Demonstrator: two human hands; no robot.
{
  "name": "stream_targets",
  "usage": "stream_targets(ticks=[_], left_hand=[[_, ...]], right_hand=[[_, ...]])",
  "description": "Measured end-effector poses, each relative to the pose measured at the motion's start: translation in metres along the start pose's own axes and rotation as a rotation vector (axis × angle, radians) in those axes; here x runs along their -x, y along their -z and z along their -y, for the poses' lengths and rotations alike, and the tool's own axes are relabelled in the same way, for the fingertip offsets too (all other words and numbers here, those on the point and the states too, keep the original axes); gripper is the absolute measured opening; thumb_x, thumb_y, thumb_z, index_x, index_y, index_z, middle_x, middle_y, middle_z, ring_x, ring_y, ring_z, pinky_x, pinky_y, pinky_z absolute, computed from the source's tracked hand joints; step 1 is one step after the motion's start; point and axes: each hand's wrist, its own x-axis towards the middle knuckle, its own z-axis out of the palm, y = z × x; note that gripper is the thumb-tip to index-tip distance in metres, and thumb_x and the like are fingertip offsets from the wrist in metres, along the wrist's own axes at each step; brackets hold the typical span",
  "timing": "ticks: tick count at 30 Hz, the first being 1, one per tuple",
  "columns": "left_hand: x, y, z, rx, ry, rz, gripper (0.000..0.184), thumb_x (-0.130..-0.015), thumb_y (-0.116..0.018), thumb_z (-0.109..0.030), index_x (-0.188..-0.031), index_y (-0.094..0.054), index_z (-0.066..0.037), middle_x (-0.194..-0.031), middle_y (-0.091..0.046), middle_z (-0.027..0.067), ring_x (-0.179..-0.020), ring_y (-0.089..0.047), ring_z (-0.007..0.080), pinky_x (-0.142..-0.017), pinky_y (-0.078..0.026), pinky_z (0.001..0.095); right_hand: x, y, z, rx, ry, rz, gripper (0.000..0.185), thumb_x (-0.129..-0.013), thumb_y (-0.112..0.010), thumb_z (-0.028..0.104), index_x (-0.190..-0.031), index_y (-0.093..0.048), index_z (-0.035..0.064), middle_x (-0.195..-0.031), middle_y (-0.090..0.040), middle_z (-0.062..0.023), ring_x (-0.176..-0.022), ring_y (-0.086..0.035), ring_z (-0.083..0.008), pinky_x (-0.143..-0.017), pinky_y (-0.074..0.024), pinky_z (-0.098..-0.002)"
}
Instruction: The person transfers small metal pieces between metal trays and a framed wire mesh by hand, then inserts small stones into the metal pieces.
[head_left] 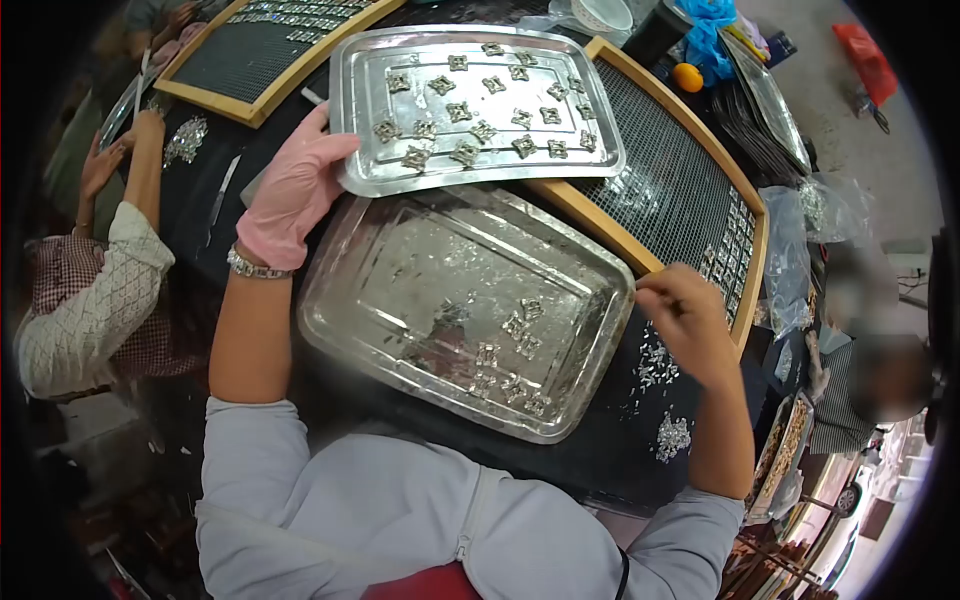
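Gloved left hand point(290, 195) clamped on the left edge of the upper tray point(425, 58), top centre. Right hand point(695, 325) at the lower tray's point(430, 270) right rim; closure cannot be told. One-sided support could tip the upper tray, spilling loose metal pieces point(465, 153). Wooden frame point(590, 215), centre right, obstructs; crystals point(673, 437) lie lower right.

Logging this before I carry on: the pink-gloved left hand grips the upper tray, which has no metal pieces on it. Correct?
No: the head view shows small metal pieces on the upper tray. The pink-gloved left hand does grip it.
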Motion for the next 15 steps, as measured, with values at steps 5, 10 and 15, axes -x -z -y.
stream_targets(ticks=[5, 10, 15], left_hand=[[0.000, 0.004, 0.002, 0.017, -0.010, 0.027, 0.053, -0.088, -0.051, 0.002, -0.136, -0.029, 0.006, -0.121, -0.053, 0.0151, -0.108, -0.057, 0.0193, -0.094, -0.048, 0.0326], [-0.002, 0.007, 0.005, 0.036, -0.014, 0.019, 0.055, -0.087, -0.051, 0.003, -0.137, -0.028, 0.005, -0.123, -0.052, 0.0153, -0.108, -0.058, 0.0203, -0.093, -0.049, 0.0338], [0.000, 0.005, 0.003, 0.036, 0.001, 0.021, 0.054, -0.087, -0.051, 0.002, -0.137, -0.029, 0.004, -0.122, -0.052, 0.0149, -0.108, -0.058, 0.0206, -0.093, -0.050, 0.0353]], right_hand=[[-0.007, -0.039, 0.022, 0.037, 0.101, 0.141, 0.019, -0.072, -0.070, 0.005, -0.088, -0.060, 0.0069, -0.084, -0.060, -0.0059, -0.078, -0.063, -0.0231, -0.066, -0.0497, -0.0322], [-0.021, -0.056, 0.032, 0.011, 0.216, 0.168, 0.021, -0.072, -0.068, 0.006, -0.091, -0.059, 0.0079, -0.087, -0.060, -0.0055, -0.083, -0.062, -0.0241, -0.070, -0.0494, -0.0346], [-0.027, -0.063, 0.036, 0.086, 0.209, 0.210, 0.019, -0.074, -0.066, 0.009, -0.092, -0.062, 0.0082, -0.090, -0.058, -0.0059, -0.084, -0.061, -0.0250, -0.070, -0.0493, -0.0353]])
